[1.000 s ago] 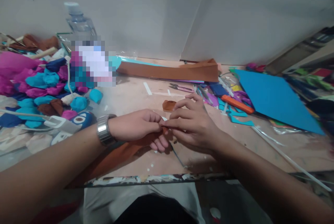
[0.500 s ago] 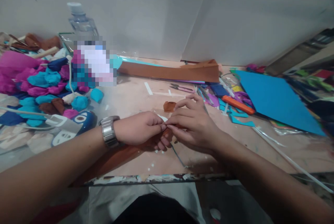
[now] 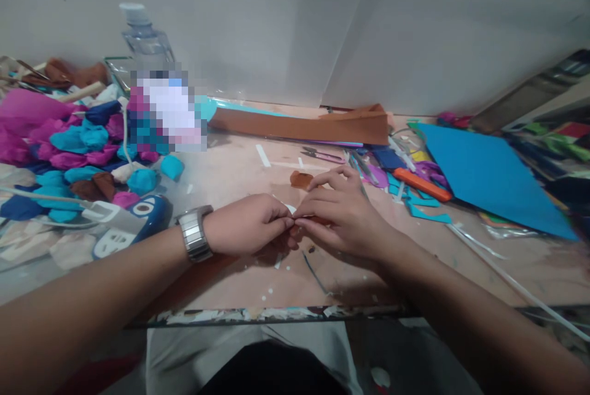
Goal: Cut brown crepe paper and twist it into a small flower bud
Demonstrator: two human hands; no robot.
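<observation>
My left hand (image 3: 246, 225), with a metal watch on its wrist, is closed in a pinch on a brown paper strip (image 3: 193, 281) that trails down toward the table's front edge. My right hand (image 3: 343, 217) meets it fingertip to fingertip and pinches the same strip's end, its other fingers curled above. A small rolled brown piece (image 3: 301, 180) lies just behind my right hand. Most of the pinched end is hidden by my fingers.
Crumpled blue, pink and brown paper balls (image 3: 69, 149) pile up at the left beside a water bottle (image 3: 146, 51). A long brown paper sheet (image 3: 304, 127) lies at the back. Small scissors (image 3: 322, 155), an orange cutter (image 3: 421, 184) and a blue sheet (image 3: 483, 177) are at the right.
Both hands have crept slightly forward and right along the brown strip, staying pinched together. Less of the strip shows below my left hand.
</observation>
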